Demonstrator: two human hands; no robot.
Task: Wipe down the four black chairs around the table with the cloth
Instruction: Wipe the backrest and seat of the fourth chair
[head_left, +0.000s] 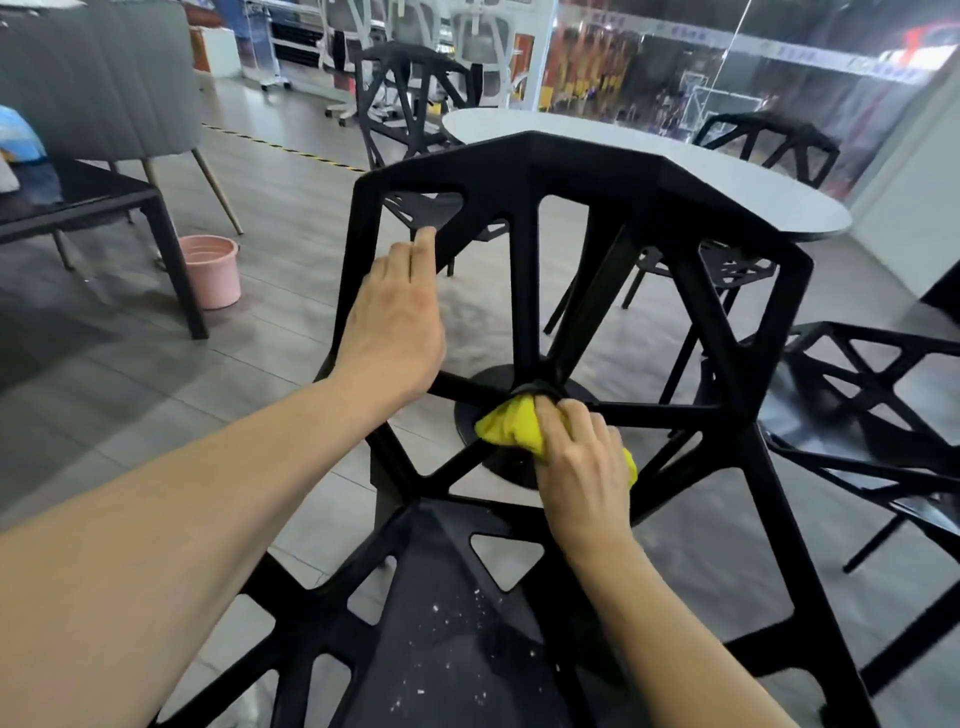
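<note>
A black open-lattice chair (524, 171) stands right in front of me, its backrest facing me and white crumbs on its seat. My right hand (582, 462) grips a bunched yellow cloth (511, 426) and presses it on the hub where the backrest struts meet. My left hand (397, 322) rests flat with straight fingers on the left strut of the backrest. Three more black chairs stand around the white table (753, 176): one at far left (410, 67), one at far right (769, 140), one at my right (857, 415).
A pink bucket (210, 270) sits on the floor at left, beside a dark table (104, 202) and a grey upholstered chair (98, 78). White office chairs stand at the back. A glass wall runs behind the white table.
</note>
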